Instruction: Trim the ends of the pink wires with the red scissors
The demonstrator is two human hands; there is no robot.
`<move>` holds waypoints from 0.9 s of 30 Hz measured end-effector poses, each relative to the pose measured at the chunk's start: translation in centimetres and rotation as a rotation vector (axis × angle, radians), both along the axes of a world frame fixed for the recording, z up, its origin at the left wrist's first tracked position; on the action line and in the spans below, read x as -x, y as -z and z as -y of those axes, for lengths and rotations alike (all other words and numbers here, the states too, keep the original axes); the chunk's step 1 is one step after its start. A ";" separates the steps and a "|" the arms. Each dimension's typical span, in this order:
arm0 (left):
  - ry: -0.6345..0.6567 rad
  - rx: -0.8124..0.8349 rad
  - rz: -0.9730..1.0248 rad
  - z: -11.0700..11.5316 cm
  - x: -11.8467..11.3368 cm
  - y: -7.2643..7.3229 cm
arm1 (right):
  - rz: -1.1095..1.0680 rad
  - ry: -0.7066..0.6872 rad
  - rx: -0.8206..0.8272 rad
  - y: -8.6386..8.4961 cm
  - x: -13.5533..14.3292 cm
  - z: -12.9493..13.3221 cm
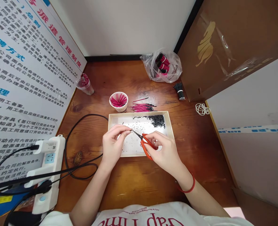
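Note:
My left hand (114, 141) is closed in a pinch above the white tray; a thin dark wire seems to be between its fingertips, mostly hidden by the fingers. In my right hand (163, 149) is a pair of scissors (148, 146) with orange handles, my fingers around the grips. Their narrow dark blades point left, tips at my left fingertips; whether the blades are parted is too small to tell. Below both hands lies the shallow tray (129, 153), with a heap of short black offcuts (158, 120) in its far right corner and tiny bits scattered over its floor.
Beyond the tray are a pile of red-and-black wires (142, 107) and a paper cup (120, 109) of red wires. Farther back stand a clear plastic cup (88, 88) and a plastic bag (150, 70) of wire bundles. Left, a power strip (50, 175) trails black cables (67, 150).

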State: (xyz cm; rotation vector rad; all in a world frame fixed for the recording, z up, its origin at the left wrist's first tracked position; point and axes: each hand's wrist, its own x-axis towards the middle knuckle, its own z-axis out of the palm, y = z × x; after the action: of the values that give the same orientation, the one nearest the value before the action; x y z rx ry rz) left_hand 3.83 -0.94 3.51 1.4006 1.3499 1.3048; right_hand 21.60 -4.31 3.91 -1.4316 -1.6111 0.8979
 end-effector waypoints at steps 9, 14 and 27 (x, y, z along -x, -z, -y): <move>0.012 -0.014 0.004 0.0 0.0 0.0 | -0.003 0.013 -0.002 -0.2 0.0 0.0; 0.012 -0.014 0.008 0.0 0.0 0.1 | 0.010 0.008 -0.009 -0.3 0.0 0.0; 0.010 0.012 -0.018 -0.1 0.0 0.1 | -0.009 0.001 0.007 -0.2 0.2 0.1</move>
State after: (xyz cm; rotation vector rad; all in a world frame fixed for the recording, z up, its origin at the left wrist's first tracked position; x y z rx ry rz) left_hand 3.81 -0.86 3.44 1.4126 1.3590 1.2775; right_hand 21.43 -4.37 4.16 -1.4308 -1.6020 0.9096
